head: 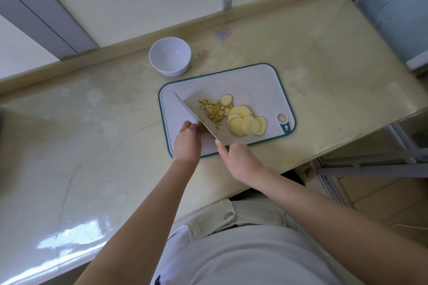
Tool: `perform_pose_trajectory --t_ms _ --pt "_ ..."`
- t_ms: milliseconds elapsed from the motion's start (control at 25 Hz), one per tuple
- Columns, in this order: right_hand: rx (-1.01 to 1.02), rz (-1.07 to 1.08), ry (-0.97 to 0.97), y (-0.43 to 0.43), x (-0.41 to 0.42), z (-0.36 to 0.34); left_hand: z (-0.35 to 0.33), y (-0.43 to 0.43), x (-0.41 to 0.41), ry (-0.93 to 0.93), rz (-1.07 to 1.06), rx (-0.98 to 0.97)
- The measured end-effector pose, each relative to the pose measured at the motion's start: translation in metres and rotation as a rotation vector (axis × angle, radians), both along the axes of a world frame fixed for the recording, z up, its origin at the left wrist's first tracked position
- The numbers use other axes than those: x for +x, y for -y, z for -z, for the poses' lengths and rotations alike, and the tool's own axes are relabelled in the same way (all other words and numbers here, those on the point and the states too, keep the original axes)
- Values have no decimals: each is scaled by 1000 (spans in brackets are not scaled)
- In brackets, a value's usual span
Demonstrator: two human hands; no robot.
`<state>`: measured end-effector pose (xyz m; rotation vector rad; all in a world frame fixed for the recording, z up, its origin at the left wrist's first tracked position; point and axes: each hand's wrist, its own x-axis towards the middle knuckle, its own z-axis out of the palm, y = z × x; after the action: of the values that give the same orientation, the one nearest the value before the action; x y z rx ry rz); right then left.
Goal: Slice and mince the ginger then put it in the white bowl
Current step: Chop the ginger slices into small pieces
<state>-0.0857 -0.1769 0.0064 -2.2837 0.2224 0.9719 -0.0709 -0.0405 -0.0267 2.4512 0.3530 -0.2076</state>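
Both hands are held over a teal-rimmed cutting board point(266, 81), the empty white bowl point(170, 56) just beyond. The knife point(190, 111) is gripped by the right hand point(236, 157); the left hand point(187, 137) is curled beside the blade, its hold hidden. Mid-board lie ginger slices point(245, 124) and minced ginger point(212, 111). Mincing seems under way; slices need chopping next.

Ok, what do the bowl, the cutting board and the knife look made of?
White bowl: glossy and smooth, likely ceramic or melamine. Cutting board: matte speckled plastic, by the look; teal rim possibly rubber. Knife: grey blade with a sheen, probably steel; handle hidden.
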Motion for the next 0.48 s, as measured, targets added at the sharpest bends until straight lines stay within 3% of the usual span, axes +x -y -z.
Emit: perform_pose_trajectory --t_ms 200,480 --pt "35 -121 84 9 7 -6 2 1 -2 14 -34 -13" --pt "50 -123 59 16 15 -16 4 1 -8 28 -60 -54"
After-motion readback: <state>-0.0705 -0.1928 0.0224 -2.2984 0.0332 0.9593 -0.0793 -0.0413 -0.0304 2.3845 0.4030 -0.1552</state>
